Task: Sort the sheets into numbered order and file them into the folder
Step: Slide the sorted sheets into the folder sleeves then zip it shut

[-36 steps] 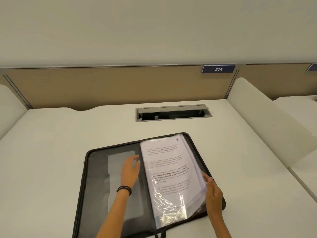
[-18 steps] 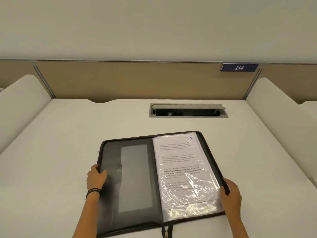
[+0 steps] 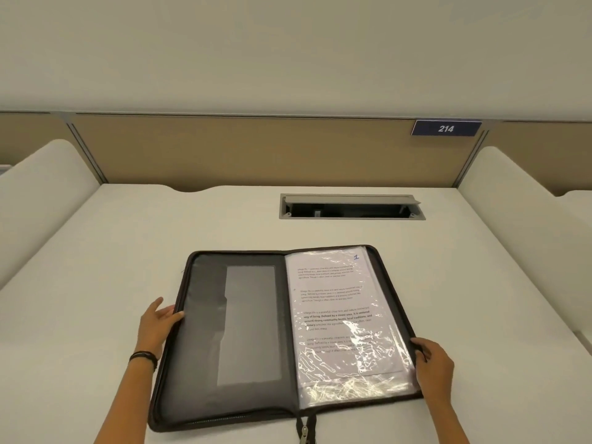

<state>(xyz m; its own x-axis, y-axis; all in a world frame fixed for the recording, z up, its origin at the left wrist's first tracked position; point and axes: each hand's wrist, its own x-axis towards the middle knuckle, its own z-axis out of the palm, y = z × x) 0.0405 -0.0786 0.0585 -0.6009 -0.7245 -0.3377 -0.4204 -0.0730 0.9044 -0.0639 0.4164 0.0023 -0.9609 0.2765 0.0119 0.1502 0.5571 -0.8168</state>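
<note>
White tabletop point(image 3: 96, 283), tan partition point(image 3: 224, 149) behind. Left hand point(image 3: 157, 325), black bands point(image 3: 143, 357) at the wrist, holds the left edge of the folder point(image 3: 198, 347), thumb laid over the rim. Folder lies open and flat near the front edge of the tabletop. Its right half carries a printed sheet point(image 3: 336, 302) in a clear sleeve, marked "1" at the top corner. Right hand point(image 3: 434, 363) grips the folder's right edge, fingers curled over it. Open cable hatch point(image 3: 352, 206) beyond; plate point(image 3: 446, 128) reads 214.
</note>
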